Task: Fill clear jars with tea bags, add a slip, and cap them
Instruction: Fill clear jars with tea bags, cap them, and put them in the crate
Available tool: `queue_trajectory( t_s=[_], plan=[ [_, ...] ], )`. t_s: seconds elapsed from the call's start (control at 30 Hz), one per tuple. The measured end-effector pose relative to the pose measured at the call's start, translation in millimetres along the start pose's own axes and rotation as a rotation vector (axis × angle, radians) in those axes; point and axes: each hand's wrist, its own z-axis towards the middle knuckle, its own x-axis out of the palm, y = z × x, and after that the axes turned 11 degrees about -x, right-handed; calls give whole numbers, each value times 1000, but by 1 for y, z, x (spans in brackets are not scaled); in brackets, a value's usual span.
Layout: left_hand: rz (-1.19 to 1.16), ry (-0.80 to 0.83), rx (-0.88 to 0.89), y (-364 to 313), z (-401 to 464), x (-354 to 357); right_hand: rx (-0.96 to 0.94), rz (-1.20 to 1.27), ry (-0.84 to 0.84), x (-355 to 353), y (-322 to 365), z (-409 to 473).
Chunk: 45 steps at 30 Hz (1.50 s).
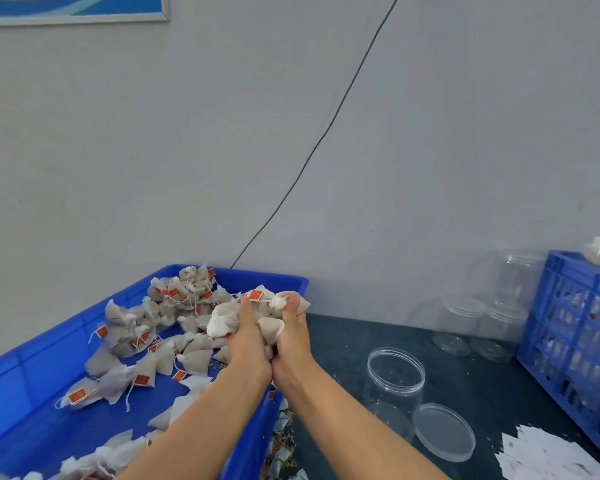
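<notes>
Together, the left hand and right hand are pressed side by side, fingers curled round a bunch of tea bags held above the right edge of the blue tray, where more bags lie loose. To the right on the dark bench stands an open clear jar, its lid lying flat just beside it. Paper slips lie nearer the right corner, beside a blue crate.

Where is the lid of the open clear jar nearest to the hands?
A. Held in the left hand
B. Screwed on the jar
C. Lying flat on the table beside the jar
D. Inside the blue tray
C: the lid lies flat on the dark table next to the open jar, whose mouth is uncovered.
</notes>
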Motion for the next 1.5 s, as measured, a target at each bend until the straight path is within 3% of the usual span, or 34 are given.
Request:
queue_trajectory(
  t_s=[0.13, 0.23, 0.4, 0.53, 0.73, 0.87, 1.03, 1.23, 1.37, 1.5],
  plan=[
    [-192, 21, -9, 7, -6, 14, 52, 15, -9, -6, 16, 6],
    [-190, -24, -6, 15, -2, 16, 90, -44, 5, -14, 19, 6],
    [-205, -84, -52, 18, 0, 12, -94, -171, -61, -17, 12, 7],
    [-292, -5, -133, 14, 0, 9, -184, -183, -14, -21, 27, 12],
    [-237, 44, -150, 2, 9, 4, -269, -337, 38, -63, 81, 29],
    [-219, -76, -109, -12, 18, -6, -184, -371, 55, -101, 118, 32],
    [93, -379, 18, -20, 43, -32, -125, -491, 23, -142, 140, 29],
    [293, -507, 79, -23, 61, -58, -200, -722, 52, -165, 142, 19],
    [364, -446, 216, -19, 55, -49, -311, -965, 105, -173, 141, 20],
    [375, -227, 340, -13, 32, -26, -371, -1144, 170, -179, 140, 22]
  ],
)
